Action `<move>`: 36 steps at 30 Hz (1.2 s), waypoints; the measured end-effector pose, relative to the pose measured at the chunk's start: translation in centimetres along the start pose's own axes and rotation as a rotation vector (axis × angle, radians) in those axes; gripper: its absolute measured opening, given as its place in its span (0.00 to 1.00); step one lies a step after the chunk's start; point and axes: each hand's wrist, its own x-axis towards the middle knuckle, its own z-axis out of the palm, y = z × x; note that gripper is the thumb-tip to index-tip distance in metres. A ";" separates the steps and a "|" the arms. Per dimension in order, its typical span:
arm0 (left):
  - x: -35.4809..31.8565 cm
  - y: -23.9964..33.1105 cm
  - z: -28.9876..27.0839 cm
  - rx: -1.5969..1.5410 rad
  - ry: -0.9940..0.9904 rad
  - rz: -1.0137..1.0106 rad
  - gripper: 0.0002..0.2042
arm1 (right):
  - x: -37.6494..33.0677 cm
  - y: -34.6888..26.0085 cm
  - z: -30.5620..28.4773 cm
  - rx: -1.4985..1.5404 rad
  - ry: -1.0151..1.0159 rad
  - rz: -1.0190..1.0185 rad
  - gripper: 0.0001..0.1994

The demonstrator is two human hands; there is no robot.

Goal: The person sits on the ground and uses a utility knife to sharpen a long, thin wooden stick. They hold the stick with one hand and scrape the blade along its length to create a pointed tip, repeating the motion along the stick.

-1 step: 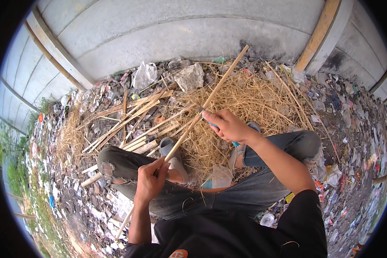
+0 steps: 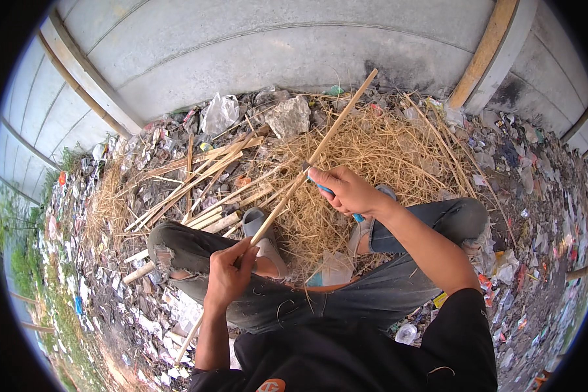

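Note:
A long pale bamboo strip (image 2: pixel 338 125) slants across my lap, from beside my left forearm up towards the wall. My left hand (image 2: pixel 231 271) is closed round its lower part, above my left knee. In my right hand (image 2: pixel 347 191) is a knife with a blue handle (image 2: pixel 325 190), its fingers wrapped round it. The short dark blade (image 2: pixel 306 166) touches the strip near its middle. Part of the handle is hidden by my fingers. Thin curled shavings (image 2: pixel 385 147) lie in a heap on the ground beyond my hands.
More bamboo strips (image 2: pixel 196 186) lie at the left beyond my knee. A stone (image 2: pixel 288 117) and a clear plastic bag (image 2: pixel 220 114) rest near the concrete wall (image 2: pixel 274 59). Litter covers the ground around my crossed legs, and a wooden post (image 2: pixel 483 52) leans at the right.

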 end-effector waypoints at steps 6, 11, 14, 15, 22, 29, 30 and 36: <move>0.0 0.0 -0.1 -0.001 -0.015 -0.020 0.10 | -0.2 -0.7 -1.4 0.358 -0.282 0.188 0.31; -0.1 -0.3 0.2 -0.001 0.119 0.083 0.12 | -1.4 -2.7 -1.5 0.224 0.037 -0.113 0.26; -0.1 -0.6 0.6 0.047 0.165 0.112 0.14 | -1.3 -2.5 -1.0 -0.107 0.274 -0.290 0.24; 0.0 -0.5 0.8 0.060 0.173 0.126 0.14 | -1.2 -2.4 -0.9 -0.166 0.294 -0.316 0.22; 0.1 -0.3 1.8 0.313 0.230 0.266 0.14 | -1.3 -2.4 -0.6 -0.393 0.358 -0.356 0.19; 0.1 0.8 1.9 0.185 0.107 0.188 0.13 | -1.8 -1.8 -1.5 -0.559 0.320 -0.635 0.18; 0.0 0.9 1.8 0.142 0.065 0.165 0.13 | -1.9 -1.7 -1.5 -0.554 0.291 -0.627 0.18; -0.4 0.8 0.2 -0.163 -0.262 -0.049 0.13 | -2.9 -2.0 -2.6 -0.494 0.075 -0.532 0.17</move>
